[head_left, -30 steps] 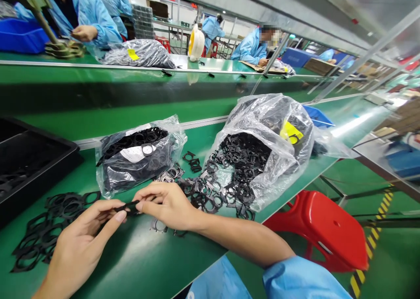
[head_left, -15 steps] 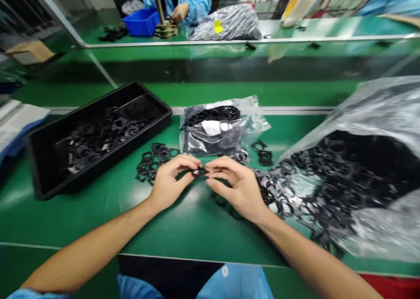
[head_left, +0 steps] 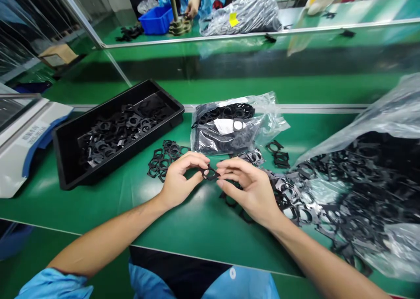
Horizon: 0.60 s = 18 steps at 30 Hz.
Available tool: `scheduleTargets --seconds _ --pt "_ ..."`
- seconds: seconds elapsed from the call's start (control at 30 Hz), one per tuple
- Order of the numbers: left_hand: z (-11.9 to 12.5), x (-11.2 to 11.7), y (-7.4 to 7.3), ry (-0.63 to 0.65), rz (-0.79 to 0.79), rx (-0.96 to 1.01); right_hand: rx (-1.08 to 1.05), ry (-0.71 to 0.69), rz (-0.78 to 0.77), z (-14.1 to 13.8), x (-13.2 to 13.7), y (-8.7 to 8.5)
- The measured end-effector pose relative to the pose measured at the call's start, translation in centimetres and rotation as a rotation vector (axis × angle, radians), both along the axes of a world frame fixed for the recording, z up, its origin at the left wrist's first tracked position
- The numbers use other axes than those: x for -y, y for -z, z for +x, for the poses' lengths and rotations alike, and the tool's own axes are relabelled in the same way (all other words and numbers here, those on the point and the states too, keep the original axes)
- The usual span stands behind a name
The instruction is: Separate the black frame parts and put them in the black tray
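Between my hands is a small flat black plastic ring part (head_left: pixel 212 177) with a large round hole. The thumb and fingers of my left hand (head_left: pixel 180 181) pinch its left end. My right hand (head_left: pixel 251 189) has its fingertips closed on the right end. Close behind my left hand lies a small group of similar black ring parts (head_left: pixel 162 161). More loose ring parts (head_left: pixel 288 194) spread beside and under my right hand, spilling from a large open clear plastic bag (head_left: pixel 348 124) at the right.
A long black tray (head_left: pixel 131 153) of ring parts stands at the left. A clear bag (head_left: pixel 218 143) of black parts lies behind my hands. Far left is a white and blue machine (head_left: pixel 33 137). Beyond the divider, a co-worker's hand (head_left: pixel 193 5) is near a blue bin (head_left: pixel 157 21).
The ring part has turned so that its hole faces me; before, it was mostly hidden by my fingers. The view has shifted left, so the whole scene sits further right.
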State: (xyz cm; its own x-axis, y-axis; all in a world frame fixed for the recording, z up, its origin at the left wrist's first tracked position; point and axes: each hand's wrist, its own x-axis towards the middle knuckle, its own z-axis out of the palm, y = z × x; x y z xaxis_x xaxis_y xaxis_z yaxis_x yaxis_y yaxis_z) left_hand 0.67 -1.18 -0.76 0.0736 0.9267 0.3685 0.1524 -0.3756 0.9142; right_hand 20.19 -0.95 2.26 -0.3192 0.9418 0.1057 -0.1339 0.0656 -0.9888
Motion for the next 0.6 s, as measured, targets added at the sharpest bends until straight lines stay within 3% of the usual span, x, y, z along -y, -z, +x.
scheduleTargets --seconds 0.33,0.6 --pt "0.08 -0.06 -0.1 0.054 -0.038 -0.005 0.073 0.034 0.008 0.08 -0.11 -0.06" --pt "0.4 0.11 -0.54 0.06 -0.056 -0.023 0.301 0.115 0.287 0.46 -0.19 -0.62"
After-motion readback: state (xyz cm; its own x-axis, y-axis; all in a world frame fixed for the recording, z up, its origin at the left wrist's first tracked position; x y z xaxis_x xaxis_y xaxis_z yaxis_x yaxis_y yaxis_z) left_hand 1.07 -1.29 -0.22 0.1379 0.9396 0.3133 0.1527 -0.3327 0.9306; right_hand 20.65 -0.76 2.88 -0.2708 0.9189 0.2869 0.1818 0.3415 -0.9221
